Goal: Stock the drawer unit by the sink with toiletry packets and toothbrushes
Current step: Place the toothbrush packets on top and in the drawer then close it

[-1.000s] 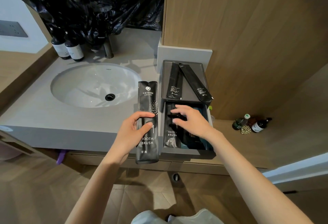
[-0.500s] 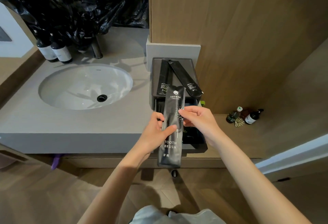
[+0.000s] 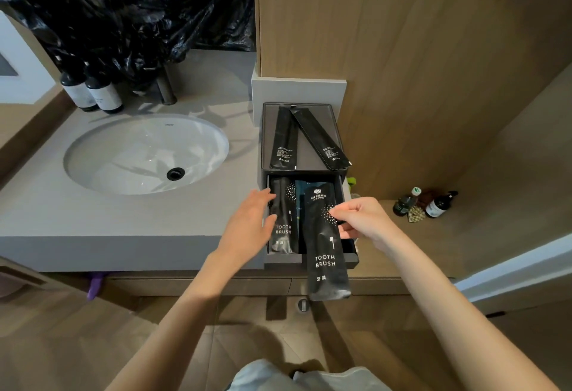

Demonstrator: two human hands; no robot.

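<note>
grey vanity counter [image 3: 102,220] spread out to the left of both hands, with an oval white sink basin [image 3: 145,152] sunk into it and a black drain [image 3: 175,173] at the bottom. crumpled black plastic bag [image 3: 133,10] heaped at the back, well beyond the hands, draped over a dark faucet [image 3: 165,87]. two dark bottles with pale labels [image 3: 93,90] side by side at the far left corner. wood panel wall [image 3: 418,50] rising behind and to the right.

dark drawer unit [image 3: 337,118] directly ahead of the hands, on the counter's right end, with two long black sachets [image 3: 283,140] crossed in a v on its top tray. top drawer [image 3: 283,258] pulled open toward the person, just under the hands.

right hand [image 3: 365,220] pinched shut on a black toothbrush packet [image 3: 326,248], thumb and fingers clamped on its right edge near the upper half; packet tilted over the drawer's right side, lower end hanging past the drawer front. left hand [image 3: 250,223] with fingers spread apart, holding nothing, fingertips at the drawer's left wall, just beside a second toothbrush packet [image 3: 283,217] lying flat in the drawer's left side. something teal showing between the two packets, too hidden to name.

small bottles [image 3: 427,203] grouped on the wooden ledge well to the right of the right hand. purple object [image 3: 95,285] below the counter edge, lower left.
</note>
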